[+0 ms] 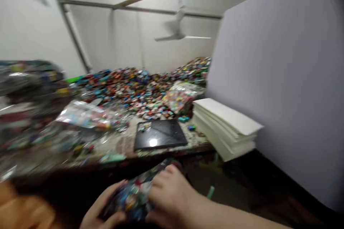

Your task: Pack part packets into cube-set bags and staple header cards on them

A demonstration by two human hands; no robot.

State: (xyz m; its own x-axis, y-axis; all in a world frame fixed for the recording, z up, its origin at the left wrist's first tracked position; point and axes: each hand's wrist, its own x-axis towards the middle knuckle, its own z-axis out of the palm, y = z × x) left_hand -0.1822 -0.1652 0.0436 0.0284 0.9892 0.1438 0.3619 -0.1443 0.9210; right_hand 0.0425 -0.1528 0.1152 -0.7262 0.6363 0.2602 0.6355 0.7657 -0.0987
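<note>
1. Blue, red and yellow bits fill a packed bag (134,196) at the near middle, blurred and held between both hands, just off the table's (126,145) near edge.
2. The left hand (95,209) curls round the bag's left end, thumb on the near side, pinching it.
3. The right hand (172,189) closes over its right part, fingers bent onto it; the exact fingertip contact is blurred.
4. Beyond them, a black board (163,136) lies flat on the table.
5. To its right stands a stack of white sheets (228,125); to its left lies a shiny clear packet (83,114).
6. Farther off, small colourful pieces (129,93) form a wide heap.
</note>
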